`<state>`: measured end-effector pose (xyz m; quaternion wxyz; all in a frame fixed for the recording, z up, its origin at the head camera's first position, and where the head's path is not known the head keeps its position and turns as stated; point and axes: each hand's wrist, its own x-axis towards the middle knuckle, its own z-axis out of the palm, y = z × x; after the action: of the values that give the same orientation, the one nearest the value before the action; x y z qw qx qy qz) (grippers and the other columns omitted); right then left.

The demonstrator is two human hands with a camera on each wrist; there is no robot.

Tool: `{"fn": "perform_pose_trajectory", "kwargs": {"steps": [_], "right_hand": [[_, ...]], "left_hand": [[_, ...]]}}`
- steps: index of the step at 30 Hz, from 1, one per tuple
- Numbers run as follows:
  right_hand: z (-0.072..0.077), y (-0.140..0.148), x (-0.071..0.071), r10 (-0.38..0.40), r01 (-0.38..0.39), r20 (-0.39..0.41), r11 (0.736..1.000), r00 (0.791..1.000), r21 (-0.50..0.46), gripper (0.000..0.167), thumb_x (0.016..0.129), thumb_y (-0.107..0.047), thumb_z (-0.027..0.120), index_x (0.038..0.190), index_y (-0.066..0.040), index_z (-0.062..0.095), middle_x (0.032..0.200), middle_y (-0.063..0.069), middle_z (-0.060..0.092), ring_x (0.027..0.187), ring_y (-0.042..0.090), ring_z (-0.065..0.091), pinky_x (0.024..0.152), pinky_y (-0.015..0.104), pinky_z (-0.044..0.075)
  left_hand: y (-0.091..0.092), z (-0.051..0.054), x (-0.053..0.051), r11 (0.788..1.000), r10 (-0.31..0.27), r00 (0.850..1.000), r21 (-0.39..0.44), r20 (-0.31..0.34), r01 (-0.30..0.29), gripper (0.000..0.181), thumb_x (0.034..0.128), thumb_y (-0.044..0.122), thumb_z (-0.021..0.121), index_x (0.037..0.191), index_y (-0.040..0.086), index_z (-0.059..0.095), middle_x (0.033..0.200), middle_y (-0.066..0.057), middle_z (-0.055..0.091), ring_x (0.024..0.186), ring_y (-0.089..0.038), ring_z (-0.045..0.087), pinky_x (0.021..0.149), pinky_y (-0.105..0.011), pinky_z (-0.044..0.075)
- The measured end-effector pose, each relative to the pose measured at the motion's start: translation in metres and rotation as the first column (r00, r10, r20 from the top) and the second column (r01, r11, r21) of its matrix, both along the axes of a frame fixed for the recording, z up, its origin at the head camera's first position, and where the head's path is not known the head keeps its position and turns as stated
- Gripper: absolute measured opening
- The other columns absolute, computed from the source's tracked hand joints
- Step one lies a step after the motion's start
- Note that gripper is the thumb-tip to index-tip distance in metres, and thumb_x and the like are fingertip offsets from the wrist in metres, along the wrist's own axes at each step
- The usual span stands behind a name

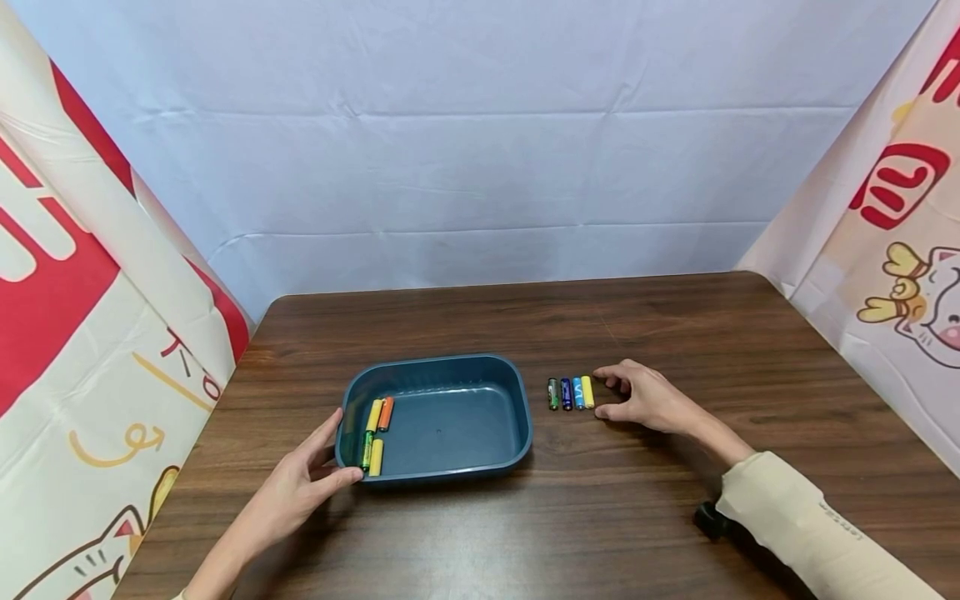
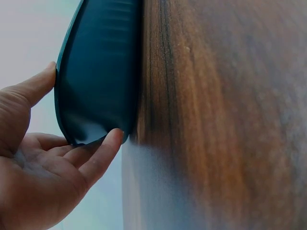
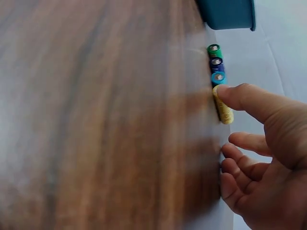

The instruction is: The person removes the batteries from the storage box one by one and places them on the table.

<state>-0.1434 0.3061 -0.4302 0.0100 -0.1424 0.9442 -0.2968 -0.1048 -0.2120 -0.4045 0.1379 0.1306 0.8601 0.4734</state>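
Observation:
A dark blue plastic bin (image 1: 442, 475) lies on the table with several batteries at its left end: yellow ones (image 1: 377, 457), an orange one (image 1: 386, 413) and a green one (image 1: 367, 451). My left hand (image 1: 296, 492) holds the bin's left end, thumb at the near corner and fingers along the left side. Right of the bin, a row runs from a green battery (image 1: 553, 394) through dark blue (image 1: 567, 394) and light blue ones to a yellow battery (image 3: 224, 108). Beside that yellow battery is my right hand (image 1: 648, 400), fingers spread apart from the thumb. In the right wrist view, its thumb tip overlaps the battery; contact is unclear.
The brown wooden table (image 1: 480, 542) ends at a white cloth backdrop (image 1: 480, 167). Printed curtains (image 1: 900, 275) hang at both sides. A small black object (image 1: 710, 520) shows under my right sleeve.

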Motion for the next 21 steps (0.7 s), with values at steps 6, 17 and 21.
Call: {"fn": "perform_pose_trajectory", "kwargs": {"steps": [6,17,21], "right_hand": [[0.013,-0.006,0.004,-0.009,0.008,-0.022,0.999,1.0,-0.043,0.057,0.092,-0.03,0.081,0.135,0.002,0.063,0.11,0.009,0.064,0.093,0.02,0.057,0.075,0.037,0.05],[0.056,-0.078,-0.004,0.06,-0.09,-0.188,0.984,0.98,-0.151,0.048,0.089,-0.02,0.084,0.131,-0.002,0.067,0.106,0.005,0.065,0.094,0.025,0.062,0.079,0.04,0.056],[0.064,-0.118,-0.009,0.117,-0.159,-0.207,0.968,0.971,-0.196,0.048,0.088,-0.019,0.085,0.129,-0.001,0.068,0.104,0.007,0.065,0.091,0.022,0.061,0.077,0.039,0.056]], "left_hand": [[0.0,0.0,0.0,1.0,0.0,1.0,-0.003,0.006,0.0,0.088,0.0978,0.022,0.074,0.164,0.003,0.02,0.16,-0.029,0.035,0.132,-0.042,0.055,0.1,-0.042,0.054],[0.0,0.0,0.0,1.0,0.004,1.0,-0.017,0.004,-0.004,0.088,0.0974,0.024,0.074,0.164,0.004,0.021,0.159,-0.029,0.037,0.133,-0.042,0.055,0.101,-0.044,0.053],[0.001,0.0,0.0,1.0,0.003,1.0,-0.016,0.005,-0.003,0.088,0.0976,0.024,0.074,0.164,0.004,0.021,0.158,-0.029,0.038,0.133,-0.042,0.055,0.101,-0.045,0.053]]}}
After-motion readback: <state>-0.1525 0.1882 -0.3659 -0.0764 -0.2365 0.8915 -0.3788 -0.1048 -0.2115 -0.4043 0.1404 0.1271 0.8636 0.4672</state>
